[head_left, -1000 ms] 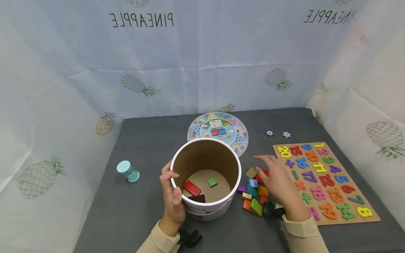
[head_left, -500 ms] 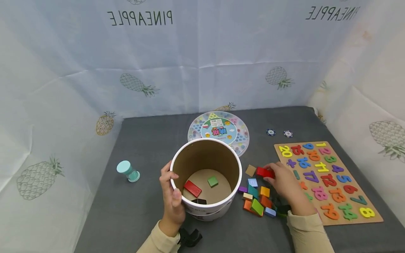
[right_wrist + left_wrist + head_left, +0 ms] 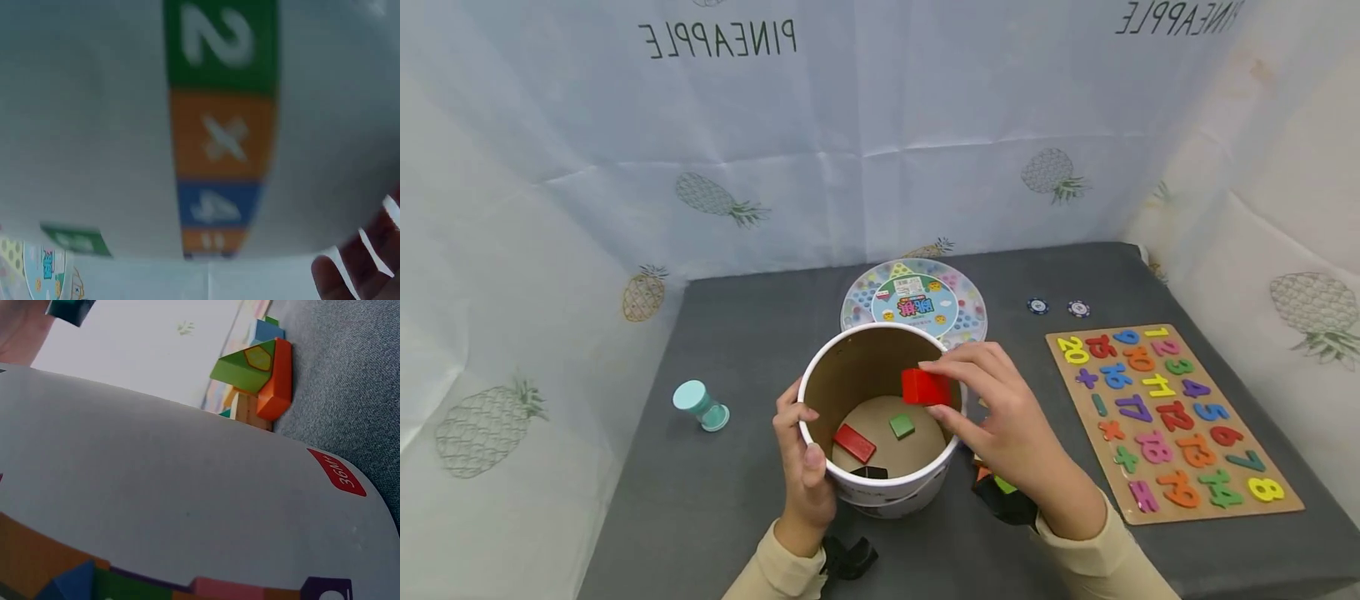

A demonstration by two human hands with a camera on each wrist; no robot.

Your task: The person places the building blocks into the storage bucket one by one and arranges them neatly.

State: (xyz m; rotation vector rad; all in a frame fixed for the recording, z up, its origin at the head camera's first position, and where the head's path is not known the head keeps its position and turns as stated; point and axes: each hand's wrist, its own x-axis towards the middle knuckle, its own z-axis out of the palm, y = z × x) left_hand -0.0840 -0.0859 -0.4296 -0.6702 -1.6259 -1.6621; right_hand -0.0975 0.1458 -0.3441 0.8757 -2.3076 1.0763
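Note:
A white round bucket [image 3: 880, 492] stands mid-table, tilted toward me. My left hand [image 3: 802, 483] grips its left rim, thumb outside and fingertips over the edge. Over the right side of the opening, my right hand [image 3: 992, 408] pinches a red block [image 3: 925, 387] between thumb and fingers. On the bucket's floor lie a red block [image 3: 854, 443], a green block [image 3: 902, 426] and a dark block [image 3: 870, 472]. The right hand mostly hides the block pile in the head view; the left wrist view shows its green triangular block [image 3: 247, 365] and orange block [image 3: 275, 384]. Printed bucket wall [image 3: 219, 137] fills most of the right wrist view.
Behind the bucket lies a round game board [image 3: 913, 300]. A number puzzle board [image 3: 1172, 425] lies at the right, with two poker chips [image 3: 1058, 307] beyond it. At the left stands a teal hourglass [image 3: 702, 406]. A pineapple-print curtain [image 3: 850, 133] surrounds the grey table [image 3: 715, 517].
My right hand reached to the pile, took hold of the red block, and carried it left over the bucket's opening. The left hand keeps its grip on the rim.

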